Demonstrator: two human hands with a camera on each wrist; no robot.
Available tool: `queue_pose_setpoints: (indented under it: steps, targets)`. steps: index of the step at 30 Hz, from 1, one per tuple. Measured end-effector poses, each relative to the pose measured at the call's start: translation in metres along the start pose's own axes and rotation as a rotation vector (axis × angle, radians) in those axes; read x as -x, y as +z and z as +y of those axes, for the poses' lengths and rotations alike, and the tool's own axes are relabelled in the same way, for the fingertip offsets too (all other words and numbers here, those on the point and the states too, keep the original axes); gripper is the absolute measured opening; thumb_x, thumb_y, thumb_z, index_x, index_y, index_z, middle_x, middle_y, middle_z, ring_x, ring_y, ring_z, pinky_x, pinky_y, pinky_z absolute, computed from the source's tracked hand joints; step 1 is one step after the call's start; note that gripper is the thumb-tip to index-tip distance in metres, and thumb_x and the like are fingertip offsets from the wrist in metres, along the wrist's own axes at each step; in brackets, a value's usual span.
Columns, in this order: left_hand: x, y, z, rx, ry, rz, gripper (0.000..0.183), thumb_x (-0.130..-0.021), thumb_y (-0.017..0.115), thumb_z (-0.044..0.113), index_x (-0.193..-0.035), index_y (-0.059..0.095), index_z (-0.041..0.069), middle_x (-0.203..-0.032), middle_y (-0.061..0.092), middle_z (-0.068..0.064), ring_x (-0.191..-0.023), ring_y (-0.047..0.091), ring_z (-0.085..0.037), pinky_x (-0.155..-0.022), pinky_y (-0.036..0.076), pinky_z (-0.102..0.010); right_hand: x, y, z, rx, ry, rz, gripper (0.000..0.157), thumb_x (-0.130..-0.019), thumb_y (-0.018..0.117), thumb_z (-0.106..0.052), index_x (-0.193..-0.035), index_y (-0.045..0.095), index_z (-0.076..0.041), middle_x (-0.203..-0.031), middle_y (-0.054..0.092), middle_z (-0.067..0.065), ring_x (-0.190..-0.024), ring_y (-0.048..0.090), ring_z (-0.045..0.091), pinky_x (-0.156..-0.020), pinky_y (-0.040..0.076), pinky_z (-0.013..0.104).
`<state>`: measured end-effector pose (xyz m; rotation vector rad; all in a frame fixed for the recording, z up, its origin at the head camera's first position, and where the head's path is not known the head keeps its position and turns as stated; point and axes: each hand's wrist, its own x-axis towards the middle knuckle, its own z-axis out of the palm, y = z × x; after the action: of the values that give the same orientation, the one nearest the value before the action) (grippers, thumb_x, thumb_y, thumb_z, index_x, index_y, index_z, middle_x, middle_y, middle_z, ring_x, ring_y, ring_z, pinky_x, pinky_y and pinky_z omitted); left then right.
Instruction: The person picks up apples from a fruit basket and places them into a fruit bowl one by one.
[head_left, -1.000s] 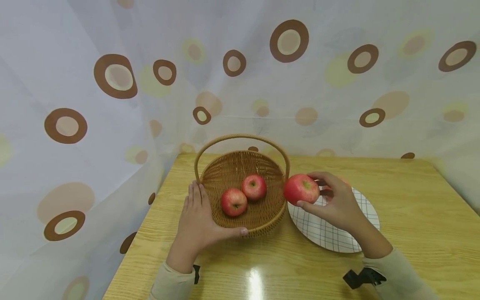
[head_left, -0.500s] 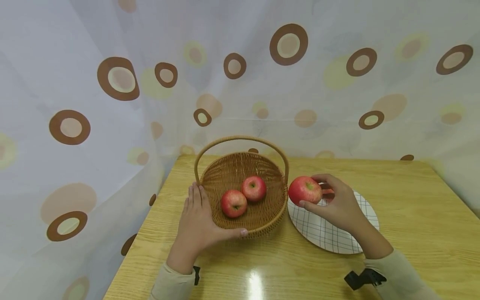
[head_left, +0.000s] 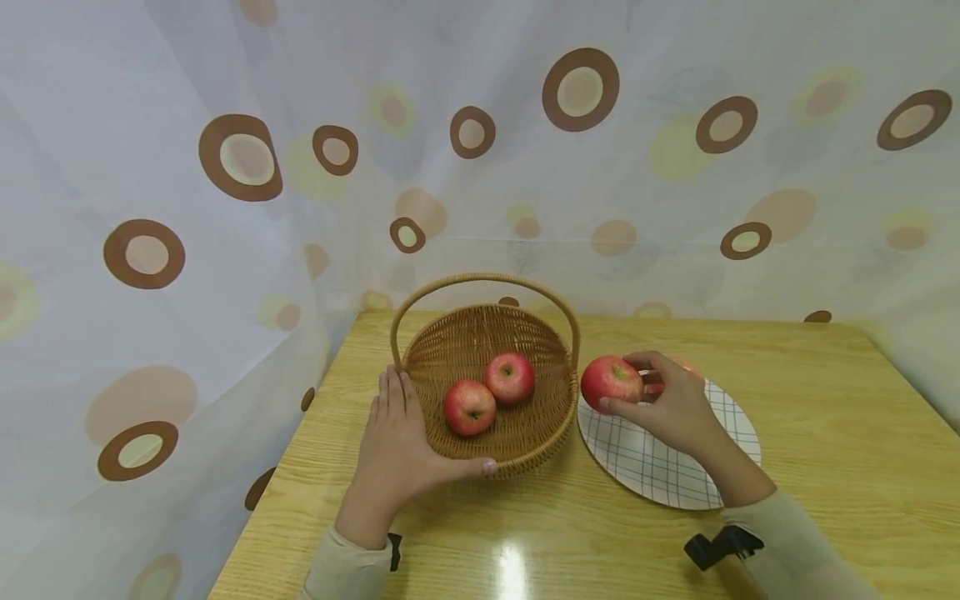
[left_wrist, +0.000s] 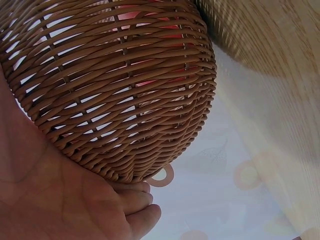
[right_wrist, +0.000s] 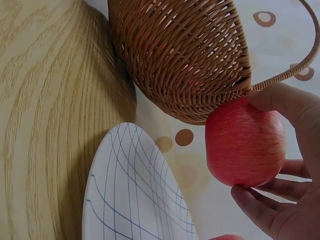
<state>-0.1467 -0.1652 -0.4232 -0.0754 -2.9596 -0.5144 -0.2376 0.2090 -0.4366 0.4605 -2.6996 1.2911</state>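
Note:
My right hand [head_left: 678,408] holds a red apple [head_left: 611,383] between thumb and fingers, above the left part of a plate [head_left: 637,467] and just right of the basket. In the right wrist view that apple [right_wrist: 245,142] hangs over the plate. Two more red apples, a front one [head_left: 469,407] and a back one [head_left: 510,378], lie inside the wicker basket [head_left: 547,442]. With straight fingers and thumb spread, my left hand [head_left: 397,446] touches the basket's left and front rim. Another apple [head_left: 692,367] on the plate is mostly hidden behind my right hand.
The basket's tall arched handle [head_left: 483,277] rises over its middle. Both the basket and the white blue-lined plate rest on a wooden table [head_left: 847,433]. A pale curtain with brown rings [head_left: 510,200] hangs behind and to the left.
My right hand and its apple have shifted slightly right, away from the basket rim. My left hand, the basket and the two apples inside keep their places.

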Motion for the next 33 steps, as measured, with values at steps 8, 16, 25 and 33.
queue_pose_setpoints:
  steps: [8, 16, 25, 33]
  targets:
    - [0.001, 0.001, 0.000, -0.005, -0.002, -0.005, 0.172, -0.055, 0.057, 0.109, -0.165, 0.004, -0.011, -0.173, -0.010, -0.031, -0.164, -0.006, -0.041, -0.133, 0.015, -0.057, -0.008, 0.005, 0.011, 0.035, -0.006, -0.014, 0.071, -0.086, 0.090, -0.037, -0.141, 0.061, -0.004, -0.136, 0.066, 0.020, -0.106, 0.070, 0.035, -0.071, 0.059, 0.030]
    - [0.001, 0.001, -0.001, -0.005, -0.005, -0.007, 0.172, -0.054, 0.057, 0.109, -0.165, 0.004, -0.011, -0.173, -0.011, -0.030, -0.164, -0.006, -0.041, -0.133, 0.014, -0.057, -0.011, 0.012, 0.026, 0.092, -0.020, -0.014, 0.070, -0.087, 0.089, -0.034, -0.142, 0.061, -0.001, -0.134, 0.067, 0.024, -0.106, 0.072, 0.037, -0.075, 0.059, 0.035]
    - [0.001, 0.001, -0.001, 0.001, -0.009, -0.012, 0.172, -0.054, 0.058, 0.110, -0.165, 0.004, -0.010, -0.174, -0.010, -0.030, -0.165, -0.005, -0.041, -0.134, 0.014, -0.057, -0.013, 0.014, 0.029, 0.114, -0.021, -0.027, 0.072, -0.087, 0.089, -0.031, -0.143, 0.059, 0.002, -0.132, 0.068, 0.027, -0.106, 0.072, 0.039, -0.077, 0.061, 0.039]
    - [0.000, 0.002, -0.001, -0.002, -0.007, -0.011, 0.172, -0.053, 0.056, 0.110, -0.166, 0.004, -0.009, -0.174, -0.011, -0.029, -0.165, -0.006, -0.040, -0.134, 0.014, -0.056, -0.013, 0.016, 0.031, 0.126, -0.055, -0.014, 0.068, -0.086, 0.090, -0.024, -0.139, 0.061, 0.005, -0.126, 0.070, 0.029, -0.102, 0.074, 0.041, -0.077, 0.065, 0.048]
